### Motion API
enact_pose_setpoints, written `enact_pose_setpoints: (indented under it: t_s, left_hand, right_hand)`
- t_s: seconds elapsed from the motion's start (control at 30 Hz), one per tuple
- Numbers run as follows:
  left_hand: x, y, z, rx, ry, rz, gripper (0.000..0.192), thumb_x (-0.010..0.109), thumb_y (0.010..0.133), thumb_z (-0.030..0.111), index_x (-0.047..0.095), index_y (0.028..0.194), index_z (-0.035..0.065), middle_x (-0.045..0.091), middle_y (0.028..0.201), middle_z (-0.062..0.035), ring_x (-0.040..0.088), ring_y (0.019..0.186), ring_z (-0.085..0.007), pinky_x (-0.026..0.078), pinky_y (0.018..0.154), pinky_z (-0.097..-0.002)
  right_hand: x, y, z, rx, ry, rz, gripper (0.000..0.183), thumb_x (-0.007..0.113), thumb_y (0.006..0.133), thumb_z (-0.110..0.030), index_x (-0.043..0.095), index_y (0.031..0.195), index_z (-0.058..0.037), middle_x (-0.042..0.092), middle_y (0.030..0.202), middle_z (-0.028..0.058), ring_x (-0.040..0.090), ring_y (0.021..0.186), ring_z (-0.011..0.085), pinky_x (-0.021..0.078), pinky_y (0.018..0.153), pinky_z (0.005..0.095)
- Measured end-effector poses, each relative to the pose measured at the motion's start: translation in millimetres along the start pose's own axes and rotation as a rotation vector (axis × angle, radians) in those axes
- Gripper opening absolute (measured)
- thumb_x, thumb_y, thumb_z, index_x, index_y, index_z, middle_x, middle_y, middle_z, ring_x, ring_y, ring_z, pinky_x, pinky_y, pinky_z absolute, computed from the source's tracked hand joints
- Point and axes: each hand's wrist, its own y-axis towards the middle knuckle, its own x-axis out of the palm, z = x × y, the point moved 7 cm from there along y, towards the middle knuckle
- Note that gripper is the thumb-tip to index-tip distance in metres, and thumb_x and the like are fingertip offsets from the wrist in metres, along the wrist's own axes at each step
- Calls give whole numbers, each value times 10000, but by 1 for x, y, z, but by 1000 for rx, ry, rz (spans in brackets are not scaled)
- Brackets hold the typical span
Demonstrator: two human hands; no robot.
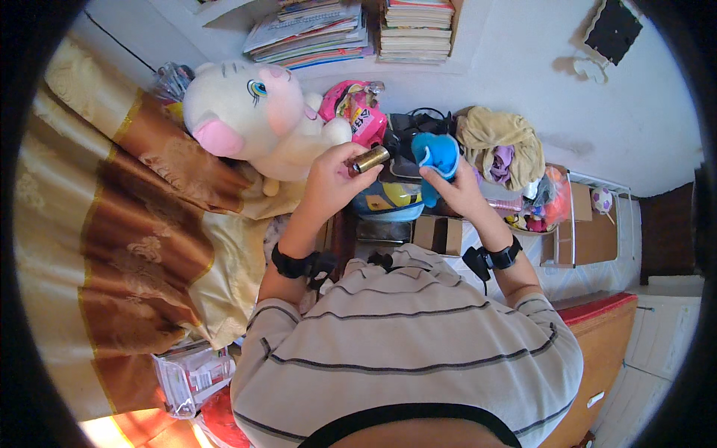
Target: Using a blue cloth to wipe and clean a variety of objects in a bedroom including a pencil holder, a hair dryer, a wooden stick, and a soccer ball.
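Observation:
My left hand (337,173) holds a short gold-coloured cylinder (372,159) with a shiny end, tilted between thumb and fingers. A bright blue cloth item (438,154) with a pale edge is gripped in my right hand (459,189), bunched up with part of it hanging below. Just beyond the hands are a black bag (411,131) and a pink printed package (365,120). Under them sits a blue and yellow item (392,199), partly hidden by my left hand.
A large white plush toy (241,112) leans at the left by gold and brown curtains (145,224). Stacked books (417,33) fill the shelf above. Beige clothing (498,140) lies heaped at the right, near a white-framed rack (594,224). An opened cardboard box (437,235) is below.

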Motion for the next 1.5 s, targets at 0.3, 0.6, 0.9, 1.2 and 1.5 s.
enact_pose_setpoints:
  t_s: [0.3,0.6,0.9,1.2,1.5]
  left_hand:
    - [21,4,-12,36,124,-41,256,696,651,116,544,829,12,539,662,-55,509,575,-96,419,515,-242]
    - [37,1,7,171,349,-115,214,675,689,138,530,789,16,513,633,-91,511,534,-192,405,481,-297]
    - [26,-2,-11,59,-224,-72,252,662,747,78,582,965,-19,591,758,-17,533,631,-66,426,538,-187]
    - [36,12,-27,-226,-515,-253,252,611,758,38,572,998,-29,617,787,-82,600,657,-140,499,585,-236]
    - [36,13,-28,-258,-462,-154,249,630,757,101,585,976,-9,601,736,-44,550,580,-85,463,524,-210]
  right_hand:
    - [24,21,-70,-500,-238,-61,367,675,713,-222,543,986,-16,489,1055,185,517,913,332,430,775,349]
    - [19,30,-19,-6,73,-135,258,669,751,-199,561,908,-25,584,834,51,527,739,107,432,680,259]
    - [0,13,47,406,491,43,283,622,795,-258,556,973,-49,588,868,12,538,764,93,448,688,252]
    - [33,15,32,322,629,-290,524,406,894,-419,399,1223,-11,514,1107,48,469,1006,132,366,892,289]
    - [37,4,30,113,453,-246,382,645,783,-158,501,1117,-42,555,1031,16,492,941,101,402,845,284]
